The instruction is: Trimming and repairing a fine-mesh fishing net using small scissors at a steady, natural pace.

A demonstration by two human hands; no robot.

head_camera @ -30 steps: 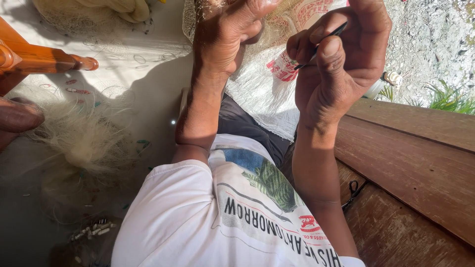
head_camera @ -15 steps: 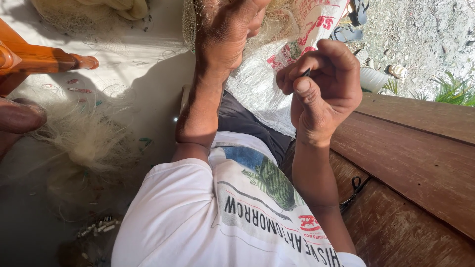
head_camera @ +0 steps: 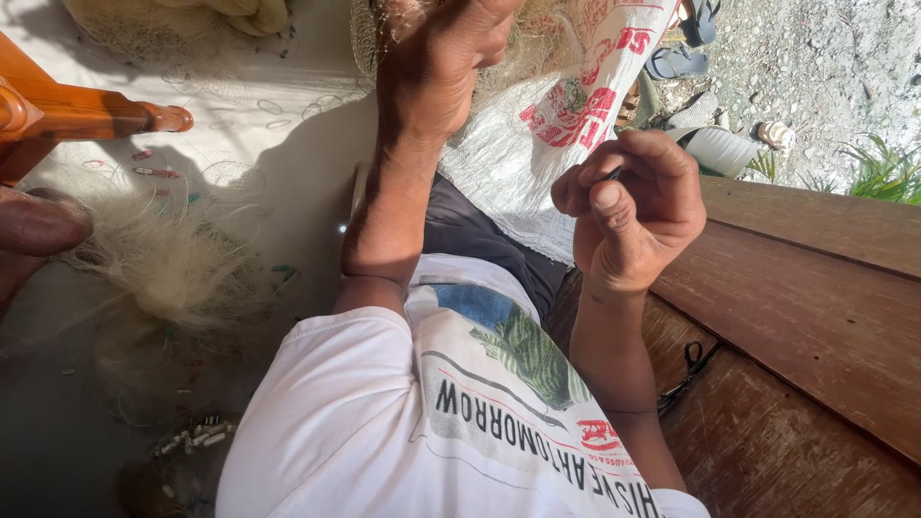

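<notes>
My right hand [head_camera: 628,206] has dropped toward 4 o'clock, fingers pinching the thin dark needle [head_camera: 612,175]; my left hand [head_camera: 436,67] still grips the pale netting [head_camera: 537,48] at 12, so another stitch seems underway.

Left hand [head_camera: 441,67] is getting cut off up top; the tool [head_camera: 614,174] in the right fist [head_camera: 628,216] is mostly hiding.

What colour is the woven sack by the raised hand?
White woven sack with red and green print, seen in the head view.
</notes>
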